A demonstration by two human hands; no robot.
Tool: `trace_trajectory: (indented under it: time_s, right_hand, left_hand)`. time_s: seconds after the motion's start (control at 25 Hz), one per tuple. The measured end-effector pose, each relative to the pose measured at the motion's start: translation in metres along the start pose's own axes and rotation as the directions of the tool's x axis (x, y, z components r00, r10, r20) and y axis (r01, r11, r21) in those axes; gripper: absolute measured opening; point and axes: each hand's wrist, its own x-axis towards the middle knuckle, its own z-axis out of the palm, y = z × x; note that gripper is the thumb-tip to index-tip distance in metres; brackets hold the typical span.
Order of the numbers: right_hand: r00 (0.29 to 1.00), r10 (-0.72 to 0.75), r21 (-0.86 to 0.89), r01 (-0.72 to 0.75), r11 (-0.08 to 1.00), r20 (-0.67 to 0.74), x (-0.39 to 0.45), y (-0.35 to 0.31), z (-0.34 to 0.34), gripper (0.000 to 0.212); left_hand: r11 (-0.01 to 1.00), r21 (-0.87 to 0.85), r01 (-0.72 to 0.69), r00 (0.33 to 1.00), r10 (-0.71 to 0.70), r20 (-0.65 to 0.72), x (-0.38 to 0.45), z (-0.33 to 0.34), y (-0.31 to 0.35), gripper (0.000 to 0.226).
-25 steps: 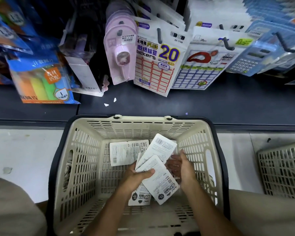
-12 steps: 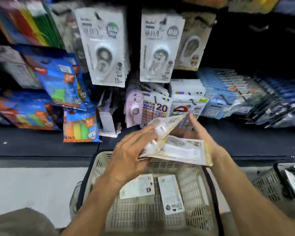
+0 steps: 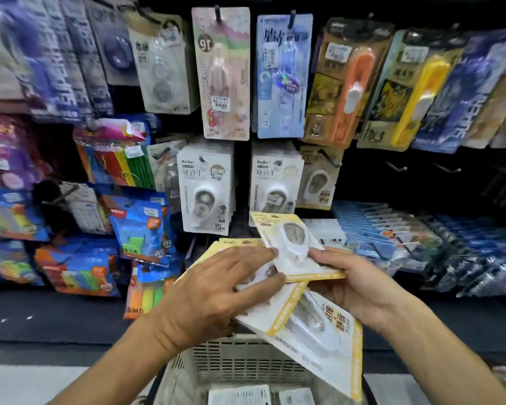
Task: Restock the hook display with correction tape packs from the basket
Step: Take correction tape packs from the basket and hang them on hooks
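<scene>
Both hands hold a fanned bunch of correction tape packs (image 3: 304, 314), white cards with yellow borders, above the beige basket (image 3: 240, 361). My left hand (image 3: 214, 290) presses on the bunch from the left. My right hand (image 3: 360, 282) pinches the top pack (image 3: 289, 241) by its lower right. Two more packs (image 3: 240, 396) lie face down on the basket floor. On the hook display, white correction tape packs (image 3: 205, 191) and a second row (image 3: 275, 182) hang straight ahead, with a tan pack (image 3: 319, 182) to their right.
Bare hooks (image 3: 395, 168) stick out of the dark panel at right. Blue sticky-note packs (image 3: 140, 226) hang at left, taller carded items (image 3: 222, 74) above, and flat blue packs (image 3: 392, 232) lie low on the right. A dark shelf ledge (image 3: 56, 320) runs in front of the basket.
The hands lifted the packs out of the basket and raised them toward the display. My view tilted up from the basket to the hooks, and the top pack has been fanned out.
</scene>
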Motion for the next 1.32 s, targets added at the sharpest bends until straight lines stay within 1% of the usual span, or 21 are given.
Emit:
trace_trajectory:
  time_s: [0.12,0.2,0.28,0.36,0.44,0.52,0.64,0.76,0.8,0.84,0.88,0.92,0.96,1.0,1.04,1.08,1.12,1.16,1.24,1.28,1.32]
  right_hand:
    - [0.935,-0.247,-0.099,0.229,0.968,-0.255,-0.002,-0.018,-0.019,0.023]
    - [0.873,-0.377,-0.169,0.340,0.925,-0.311,-0.004,-0.036,-0.035,0.022]
    - [0.832,-0.447,-0.298,0.357,0.885,-0.329,-0.002,-0.045,-0.044,0.022]
    - [0.818,-0.466,-0.377,0.337,0.863,-0.336,0.004,-0.045,-0.043,0.019]
    - [0.809,-0.464,-0.378,0.328,0.866,-0.361,0.006,-0.039,-0.037,0.015]
    - [0.824,-0.430,-0.318,0.323,0.891,-0.369,0.003,-0.033,-0.036,0.025]
    - [0.863,-0.349,-0.224,0.283,0.933,-0.365,-0.002,-0.037,-0.041,0.037]
    - [0.854,-0.268,-0.167,0.215,0.962,-0.445,-0.001,-0.041,-0.043,0.017]
    - [0.851,-0.228,-0.161,0.171,0.972,-0.474,0.001,-0.038,-0.044,0.018]
    - [0.849,-0.193,-0.161,0.129,0.978,-0.492,0.001,-0.034,-0.045,0.030]
    - [0.857,-0.172,-0.166,0.103,0.981,-0.485,-0.001,-0.031,-0.045,0.039]
    - [0.888,-0.145,-0.165,0.079,0.983,-0.437,-0.004,-0.030,-0.043,0.046]
    - [0.941,-0.092,-0.152,0.044,0.987,-0.324,-0.009,-0.032,-0.039,0.057]
    - [0.985,-0.022,-0.141,-0.003,0.990,-0.174,-0.014,-0.034,-0.036,0.071]
    - [0.998,0.027,-0.153,-0.034,0.988,-0.050,-0.017,-0.034,-0.034,0.080]
    - [0.999,0.035,-0.187,-0.032,0.982,0.010,-0.018,-0.034,-0.033,0.082]
    - [1.000,0.016,-0.224,-0.013,0.975,0.012,-0.018,-0.034,-0.034,0.080]
    - [1.000,-0.024,-0.247,0.019,0.969,-0.017,-0.017,-0.034,-0.037,0.075]
    - [0.981,-0.152,-0.225,0.122,0.967,-0.118,-0.016,-0.038,-0.045,0.056]
    - [0.956,-0.233,-0.201,0.197,0.960,-0.176,-0.015,-0.040,-0.049,0.046]
    - [0.922,-0.311,-0.186,0.272,0.944,-0.230,-0.014,-0.043,-0.053,0.040]
  left_hand:
    - [0.988,-0.112,0.103,0.995,-0.101,0.021,0.007,0.005,0.004,0.060]
    - [0.923,-0.257,0.287,0.953,-0.302,-0.018,0.009,0.007,0.003,0.070]
    - [0.773,-0.400,0.492,0.829,-0.556,-0.056,0.010,0.005,0.001,0.061]
    - [0.596,-0.522,0.610,0.668,-0.741,-0.065,0.013,0.002,-0.003,0.048]
    - [0.439,-0.640,0.631,0.543,-0.839,-0.040,0.016,0.000,-0.004,0.046]
    - [0.330,-0.710,0.622,0.464,-0.886,-0.005,0.021,-0.003,-0.005,0.047]
    - [0.314,-0.725,0.613,0.461,-0.887,0.006,0.026,-0.004,-0.006,0.052]
    - [0.224,-0.789,0.572,0.428,-0.902,0.054,0.034,0.000,-0.003,0.044]
    - [0.197,-0.803,0.563,0.418,-0.906,0.071,0.035,0.003,-0.002,0.042]
    - [0.204,-0.792,0.575,0.422,-0.904,0.074,0.035,0.005,-0.001,0.040]
    - [0.265,-0.745,0.612,0.456,-0.888,0.059,0.035,0.005,-0.001,0.041]
    - [0.396,-0.645,0.653,0.541,-0.841,0.031,0.034,0.004,0.000,0.044]
    - [0.575,-0.495,0.652,0.663,-0.749,0.005,0.033,0.004,-0.001,0.051]
    - [0.755,-0.327,0.569,0.796,-0.606,-0.015,0.032,0.004,-0.003,0.063]
    - [0.870,-0.199,0.452,0.888,-0.460,0.008,0.032,0.005,-0.003,0.076]
    - [0.923,-0.110,0.370,0.929,-0.367,0.049,0.033,0.007,-0.003,0.085]
    - [0.938,-0.051,0.343,0.938,-0.339,0.073,0.034,0.007,-0.003,0.087]
    - [0.923,-0.023,0.384,0.921,-0.382,0.078,0.034,0.006,-0.005,0.084]
    - [0.807,-0.016,0.590,0.808,-0.590,0.001,0.036,0.000,-0.013,0.065]
    - [0.711,-0.040,0.702,0.709,-0.703,-0.056,0.036,-0.004,-0.018,0.054]
    - [0.584,-0.133,0.801,0.578,-0.812,-0.086,0.035,-0.008,-0.023,0.048]
